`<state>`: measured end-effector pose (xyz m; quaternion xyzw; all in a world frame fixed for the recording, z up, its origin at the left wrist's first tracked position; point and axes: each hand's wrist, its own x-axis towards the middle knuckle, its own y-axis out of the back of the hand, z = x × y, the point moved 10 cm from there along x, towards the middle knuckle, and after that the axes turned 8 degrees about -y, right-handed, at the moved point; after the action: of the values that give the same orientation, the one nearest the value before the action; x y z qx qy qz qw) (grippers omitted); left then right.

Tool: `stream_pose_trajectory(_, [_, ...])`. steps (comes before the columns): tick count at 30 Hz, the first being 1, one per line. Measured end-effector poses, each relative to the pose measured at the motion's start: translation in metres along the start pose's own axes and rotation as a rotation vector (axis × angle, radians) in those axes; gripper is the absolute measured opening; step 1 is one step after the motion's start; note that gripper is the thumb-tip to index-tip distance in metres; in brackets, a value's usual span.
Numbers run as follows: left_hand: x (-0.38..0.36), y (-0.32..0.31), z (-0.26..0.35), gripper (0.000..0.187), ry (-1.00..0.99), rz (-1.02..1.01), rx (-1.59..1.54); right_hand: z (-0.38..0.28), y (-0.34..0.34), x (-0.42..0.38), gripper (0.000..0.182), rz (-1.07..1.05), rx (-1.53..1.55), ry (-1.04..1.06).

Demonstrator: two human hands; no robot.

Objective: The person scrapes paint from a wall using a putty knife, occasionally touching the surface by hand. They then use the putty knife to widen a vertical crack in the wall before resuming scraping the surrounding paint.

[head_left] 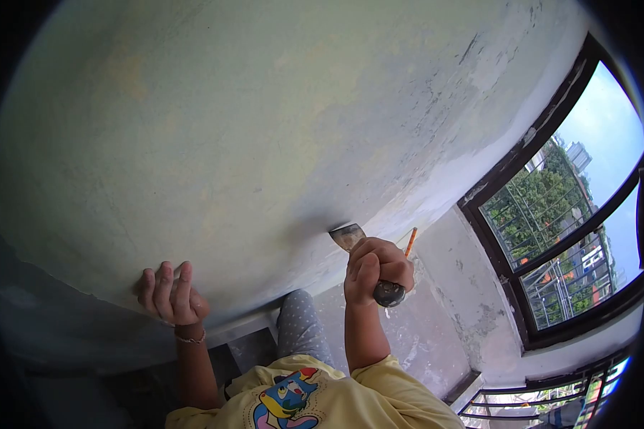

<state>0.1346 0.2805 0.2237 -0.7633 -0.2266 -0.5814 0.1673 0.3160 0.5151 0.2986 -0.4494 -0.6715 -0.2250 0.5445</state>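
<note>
My right hand (381, 270) is closed around the dark, rounded handle of a paint scraper (348, 236). The scraper's worn metal blade points up and left, its edge right at the pale green wall (215, 157), where a shadow falls beside it. My left hand (170, 294) has its fingers stretched upward, fingertips at the lower part of the wall, and holds nothing. A bracelet circles that wrist. Just beyond my right knuckles shows a thin orange stick (411, 242).
A dark-framed window (508, 275) stands to the right, with a barred opening (529, 402) below it. Patchy, scuffed plaster (479, 314) runs under the window. My knee in dotted grey trousers (302, 325) is close to the wall. Dark tiles (254, 350) lie below, between my arms.
</note>
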Motion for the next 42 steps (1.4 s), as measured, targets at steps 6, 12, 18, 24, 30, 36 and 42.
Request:
stream_pose_trajectory(6, [0.002,-0.001,0.000,0.034,-0.009,0.030,-0.032,-0.039,0.014,0.020,0.028,0.069,0.134,0.051])
stream_pose_trajectory(12, [0.005,-0.002,0.003,0.034,-0.006,0.033,-0.030,0.012,0.013,0.008,0.027,0.020,0.005,-0.073])
stream_pose_trajectory(18, [-0.001,-0.001,0.002,0.036,-0.010,0.015,-0.026,-0.037,0.026,0.020,0.028,0.150,0.268,0.072])
stream_pose_trajectory(24, [0.004,0.003,0.005,0.036,-0.036,0.025,-0.042,0.013,0.021,0.004,0.029,0.150,0.086,-0.176])
stream_pose_trajectory(30, [0.001,-0.001,0.001,0.036,-0.005,-0.016,-0.026,0.002,0.017,0.004,0.031,0.141,0.160,-0.052])
stream_pose_trajectory(36, [-0.002,-0.003,-0.001,0.044,0.005,0.002,0.020,0.003,0.022,0.012,0.030,0.150,0.174,-0.117])
stream_pose_trajectory(42, [-0.002,0.000,-0.001,0.044,0.012,0.009,-0.004,0.028,0.024,-0.005,0.031,0.173,0.068,-0.199])
